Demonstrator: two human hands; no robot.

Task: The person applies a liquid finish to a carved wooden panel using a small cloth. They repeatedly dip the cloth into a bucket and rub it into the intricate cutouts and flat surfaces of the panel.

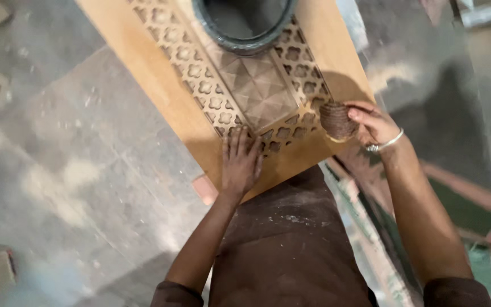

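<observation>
A long wooden panel with carved lattice borders, a raised geometric centre and a dark oval opening lies in front of me. My left hand rests flat, fingers together, on the panel's near end over the lattice. My right hand, with a silver bangle on the wrist, grips a brown ribbed sanding pad at the panel's right near corner.
A dusty grey stone floor spreads to the left. Boards and green-and-red pieces lie on the right. My brown apron fills the lower middle. A small pinkish block sits under the panel's near edge.
</observation>
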